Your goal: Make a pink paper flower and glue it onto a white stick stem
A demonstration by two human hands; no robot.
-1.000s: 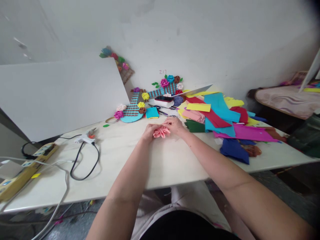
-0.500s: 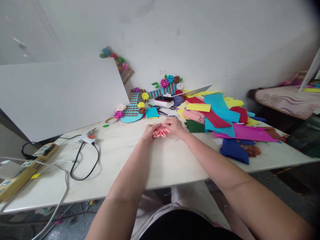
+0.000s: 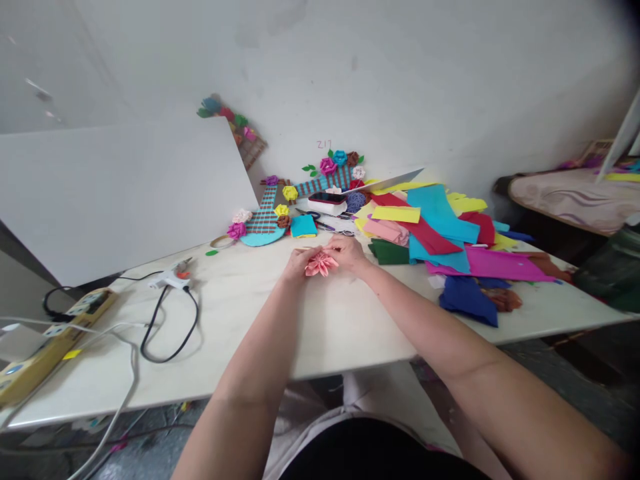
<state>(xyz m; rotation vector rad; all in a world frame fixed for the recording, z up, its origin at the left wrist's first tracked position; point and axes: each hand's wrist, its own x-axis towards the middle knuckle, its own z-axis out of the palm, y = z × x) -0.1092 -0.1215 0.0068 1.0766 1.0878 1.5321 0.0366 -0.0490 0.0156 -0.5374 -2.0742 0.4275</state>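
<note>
Left hand [image 3: 297,265] and right hand [image 3: 351,254] pinch a pink flower [image 3: 321,266]; it looks mostly made; other flowers [image 3: 328,166] sit beyond the grip.

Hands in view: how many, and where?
2. The left hand is at the left of the pink flower, the right hand at its right; both hold it over the table. No others show.

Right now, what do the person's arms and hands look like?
The left hand and right hand wear no gloves. Both arms are bare as far as they show, without sleeves, watch or bracelet. Rings: too small to tell. A black top shows between them.
</note>
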